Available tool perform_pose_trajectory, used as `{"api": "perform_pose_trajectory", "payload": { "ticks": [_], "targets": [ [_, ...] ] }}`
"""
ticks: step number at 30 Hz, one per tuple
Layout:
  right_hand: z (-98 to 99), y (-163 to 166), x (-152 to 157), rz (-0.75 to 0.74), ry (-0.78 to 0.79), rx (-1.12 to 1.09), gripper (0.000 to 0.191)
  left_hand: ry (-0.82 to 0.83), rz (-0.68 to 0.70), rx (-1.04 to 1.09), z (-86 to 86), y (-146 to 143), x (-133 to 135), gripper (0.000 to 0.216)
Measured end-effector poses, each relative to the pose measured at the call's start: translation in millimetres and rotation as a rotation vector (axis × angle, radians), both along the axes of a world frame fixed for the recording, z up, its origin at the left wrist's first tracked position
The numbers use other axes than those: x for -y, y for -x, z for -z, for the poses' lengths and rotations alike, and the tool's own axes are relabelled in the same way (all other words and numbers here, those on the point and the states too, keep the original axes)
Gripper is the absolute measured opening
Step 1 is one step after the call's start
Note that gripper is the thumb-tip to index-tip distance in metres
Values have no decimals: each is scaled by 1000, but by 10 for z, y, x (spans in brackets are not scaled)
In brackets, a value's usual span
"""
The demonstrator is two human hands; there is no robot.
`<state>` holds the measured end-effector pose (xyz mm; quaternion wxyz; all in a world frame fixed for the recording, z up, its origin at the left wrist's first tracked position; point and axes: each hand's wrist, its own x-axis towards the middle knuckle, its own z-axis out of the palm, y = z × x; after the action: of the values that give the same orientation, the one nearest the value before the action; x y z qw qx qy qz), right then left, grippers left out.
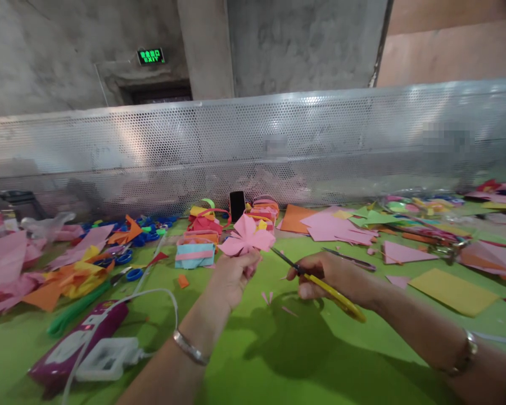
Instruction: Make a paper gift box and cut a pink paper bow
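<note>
My left hand [231,278] pinches a pink paper flower [248,235] at its lower edge and holds it upright above the green table. The flower has several pointed petals. In my right hand [320,275] is a pair of scissors [335,295] with yellow handles and dark blades. Their tips point left, close to the flower's right side. Whether the blades touch the paper I cannot tell. Small pink paper slivers [267,298] lie on the table below and between my hands.
A purple power strip [82,343] with a white charger [108,359] and cable lies at left. Coloured paper piles [73,278] flank both sides. Behind the flower stand small paper baskets [196,253] and a phone [237,206]. A perforated metal panel [236,146] borders the table's far edge.
</note>
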<state>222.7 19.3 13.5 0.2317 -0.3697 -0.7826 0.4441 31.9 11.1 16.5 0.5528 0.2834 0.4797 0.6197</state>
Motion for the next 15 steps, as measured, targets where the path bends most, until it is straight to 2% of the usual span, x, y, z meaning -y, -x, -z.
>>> {"api": "perform_pose_trajectory", "payload": {
  "ticks": [4,7,12,15],
  "targets": [
    [67,119,24,218,125,-328,40,-44,56,-16,49,-47,24,20],
    [137,206,24,331,137,-509,46,-100,137,-126,123,-104,48,19],
    [174,236,-6,437,113,-566,42,-79,251,-162,185,-153,74,29],
    [145,218,-14,456,135,-544,39,-95,313,-169,169,-131,83,25]
  ]
}}
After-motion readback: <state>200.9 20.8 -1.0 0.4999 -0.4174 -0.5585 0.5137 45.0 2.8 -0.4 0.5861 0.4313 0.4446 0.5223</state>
